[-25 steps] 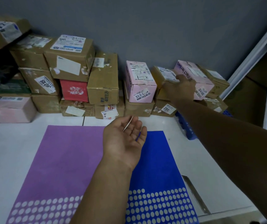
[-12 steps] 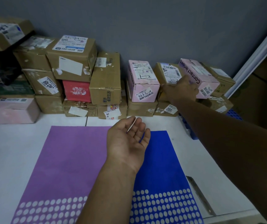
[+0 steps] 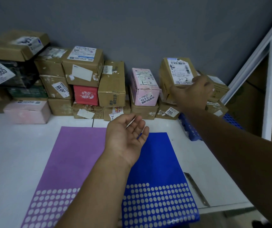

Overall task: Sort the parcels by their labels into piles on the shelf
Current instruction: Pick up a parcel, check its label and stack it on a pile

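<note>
Head camera view, looking down along both forearms. Nearest, a purple mat (image 3: 69,162) and a blue mat (image 3: 158,162), each with white dots along its near end, lie side by side on the white shelf (image 3: 8,153). Above the seam between them hangs the left hand (image 3: 127,135), palm up, fingers loosely spread and slightly curled. A thin white strip (image 3: 130,123) lies along its fingers, and I cannot tell what it is. To the right, a blue crate (image 3: 189,129) sits under the outstretched right forearm. Farther back, the right hand (image 3: 193,92) grips a brown parcel (image 3: 173,76) by its lower right corner, fingers curled round the edge. The parcel is tipped up so that its label, marked "5-2", faces the room. It sits just right of a pink parcel (image 3: 144,87) marked "1-2", above a low box. More cardboard boxes (image 3: 82,68) are stacked to the left against the grey wall (image 3: 132,30).
</note>
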